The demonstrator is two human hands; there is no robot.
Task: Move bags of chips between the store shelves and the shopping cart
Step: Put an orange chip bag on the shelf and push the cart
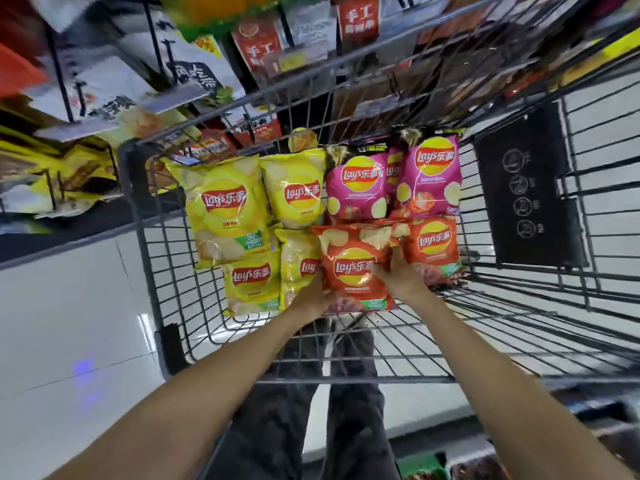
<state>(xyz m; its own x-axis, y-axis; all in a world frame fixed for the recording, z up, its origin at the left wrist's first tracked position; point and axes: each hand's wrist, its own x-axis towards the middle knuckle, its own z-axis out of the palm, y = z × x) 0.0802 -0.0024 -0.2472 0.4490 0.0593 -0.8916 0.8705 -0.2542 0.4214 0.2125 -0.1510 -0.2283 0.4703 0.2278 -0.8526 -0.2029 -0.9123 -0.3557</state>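
An orange Lay's chip bag (349,261) lies in the wire shopping cart (149,271), near its front edge. My left hand (311,296) grips the bag's lower left corner. My right hand (398,275) grips its right side, fingers curled over the front. A second orange bag (434,247) lies just right of it. Two pink bags (358,188) (431,178) lie behind. Several yellow bags (225,209) fill the cart's left half.
Store shelves (104,109) with blurred snack packs stand left and ahead of the cart. A black sign panel (530,188) hangs on the cart's right wall. White floor tiles (69,323) lie to the left. My legs show below the cart.
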